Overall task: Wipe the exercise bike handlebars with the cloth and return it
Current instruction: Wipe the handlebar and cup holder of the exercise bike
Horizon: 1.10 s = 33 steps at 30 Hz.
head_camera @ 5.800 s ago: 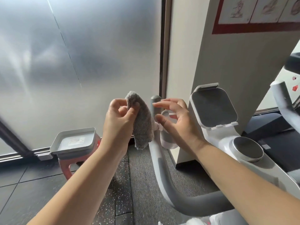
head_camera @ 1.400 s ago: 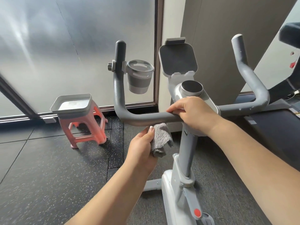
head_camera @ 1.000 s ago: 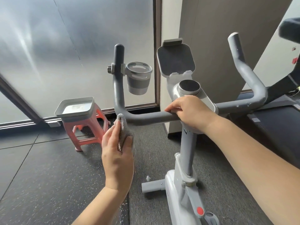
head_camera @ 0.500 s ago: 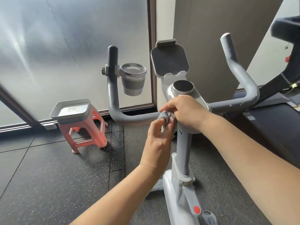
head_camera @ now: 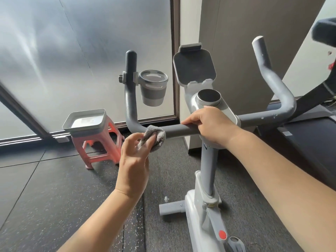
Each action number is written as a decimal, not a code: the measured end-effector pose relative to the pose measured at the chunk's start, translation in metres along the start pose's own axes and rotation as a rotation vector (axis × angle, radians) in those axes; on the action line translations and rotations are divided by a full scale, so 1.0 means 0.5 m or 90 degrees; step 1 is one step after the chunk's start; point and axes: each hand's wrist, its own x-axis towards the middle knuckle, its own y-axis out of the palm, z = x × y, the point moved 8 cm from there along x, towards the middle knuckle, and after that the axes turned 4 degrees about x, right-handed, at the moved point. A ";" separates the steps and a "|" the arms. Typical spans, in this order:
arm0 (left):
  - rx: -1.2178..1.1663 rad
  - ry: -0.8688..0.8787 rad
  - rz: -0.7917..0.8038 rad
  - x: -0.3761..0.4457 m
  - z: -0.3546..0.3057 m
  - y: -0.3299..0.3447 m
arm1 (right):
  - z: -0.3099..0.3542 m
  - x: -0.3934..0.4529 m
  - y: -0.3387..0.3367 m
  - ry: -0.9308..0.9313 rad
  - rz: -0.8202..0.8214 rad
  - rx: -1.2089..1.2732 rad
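Observation:
The exercise bike's grey handlebar (head_camera: 179, 131) runs across the middle, with upturned ends at left and right. My left hand (head_camera: 134, 157) holds a bunched grey cloth (head_camera: 154, 138) and presses it against the left part of the bar, near its bend. My right hand (head_camera: 211, 125) grips the bar at the centre, just below the round knob (head_camera: 209, 97) on the white console.
A grey cup holder (head_camera: 153, 88) hangs on the left handlebar upright. A tablet holder (head_camera: 194, 67) stands behind the console. A pink stool (head_camera: 101, 148) with a grey tray (head_camera: 85, 120) on top sits on the floor at left. A treadmill (head_camera: 312, 128) stands at right.
My left hand has slid the cloth leftward along the bar, away from my right hand toward the left bend. My right hand stays gripping the centre.

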 end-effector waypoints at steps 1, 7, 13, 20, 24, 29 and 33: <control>0.010 -0.020 -0.011 0.002 0.014 -0.010 | -0.001 0.000 0.001 0.000 -0.006 -0.007; -0.064 -0.283 0.020 0.006 0.112 -0.054 | 0.013 -0.005 0.016 -0.015 -0.047 -0.023; -0.452 -0.549 0.052 -0.054 0.159 -0.056 | 0.159 -0.074 0.041 -0.140 -0.165 0.170; -0.590 -0.532 0.147 -0.103 0.195 -0.093 | 0.255 -0.099 0.228 0.000 -0.056 0.340; -0.540 -0.477 0.234 -0.142 0.239 -0.130 | 0.308 -0.116 0.320 0.112 -0.012 0.553; -0.547 -0.436 0.314 -0.193 0.292 -0.175 | 0.366 -0.142 0.414 0.205 -0.010 0.665; -0.682 -0.524 0.328 -0.239 0.309 -0.190 | 0.387 -0.175 0.462 0.254 -0.017 0.670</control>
